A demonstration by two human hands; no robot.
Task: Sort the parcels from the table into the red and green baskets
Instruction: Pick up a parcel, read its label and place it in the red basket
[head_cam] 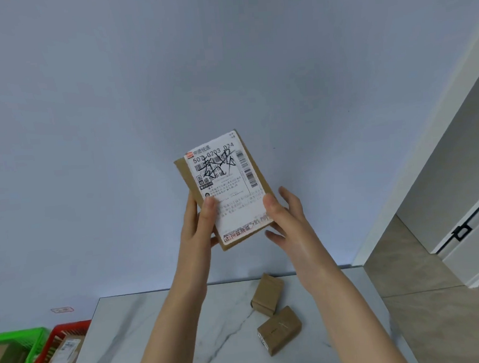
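A flat brown cardboard parcel (pixel 223 182) with a white shipping label facing me is held up in front of the wall, well above the table. My left hand (pixel 197 229) grips its lower left edge, thumb on the label. My right hand (pixel 285 220) grips its lower right corner, thumb on the front and fingers behind. Two small brown parcels lie on the marble table (pixel 158 328): one (pixel 267 294) near the far edge, another (pixel 280 330) just in front of it. The green basket (pixel 25 338) and the red basket (pixel 70 327) stand at the lower left, each holding parcels.
A pale blue wall fills the upper view. To the right of the table are a beige tiled floor (pixel 428 310) and a white door or cabinet (pixel 466 194) with a black fitting. The baskets stand lower than the table, off its left edge.
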